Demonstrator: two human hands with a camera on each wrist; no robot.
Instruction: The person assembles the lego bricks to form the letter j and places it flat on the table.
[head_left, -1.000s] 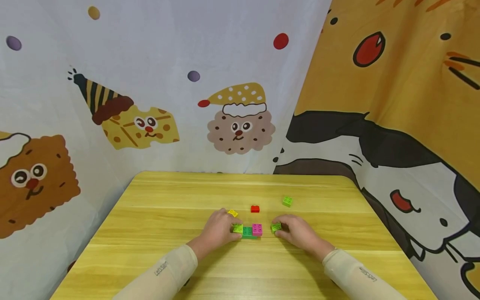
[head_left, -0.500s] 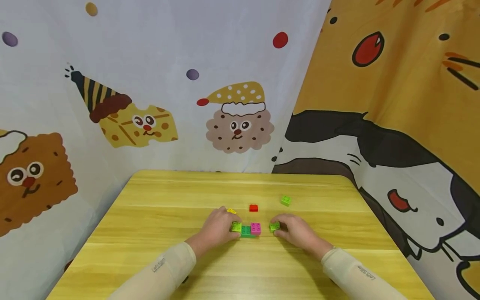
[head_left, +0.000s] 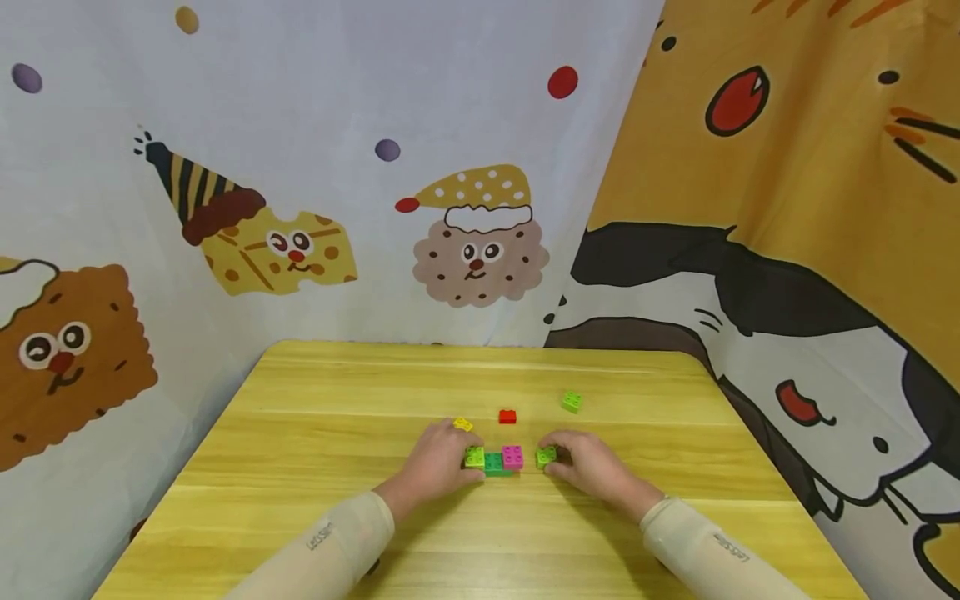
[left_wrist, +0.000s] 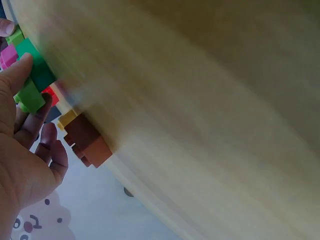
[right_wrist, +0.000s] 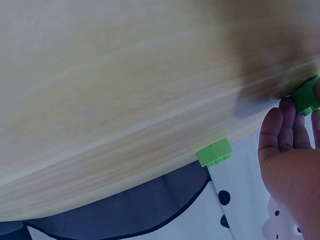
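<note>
My left hand (head_left: 431, 465) pinches the left end of a small built row of toy bricks on the table. That end is a lime brick (head_left: 475, 457) on a longer dark green brick (head_left: 493, 466), with a pink brick (head_left: 512, 457) on the right end and bare studs between. Just right of the row, apart from it, my right hand (head_left: 596, 468) pinches a green brick (head_left: 546, 456) between thumb and fingers. The left wrist view shows the left thumb on the dark green brick (left_wrist: 37, 65); its other fingers partly hide the row.
Behind the row lie a red brick (head_left: 507, 417) and a lime brick (head_left: 572, 402). A yellow brick (head_left: 462, 424) sits beyond the left hand, beside a brown brick (left_wrist: 87, 142) seen in the left wrist view. The wooden table (head_left: 337, 392) meets a printed curtain at the back.
My right hand has shifted slightly left with its green brick, narrowing the gap to the pink brick. The left hand stays on the row, and the head view has shifted a little.
</note>
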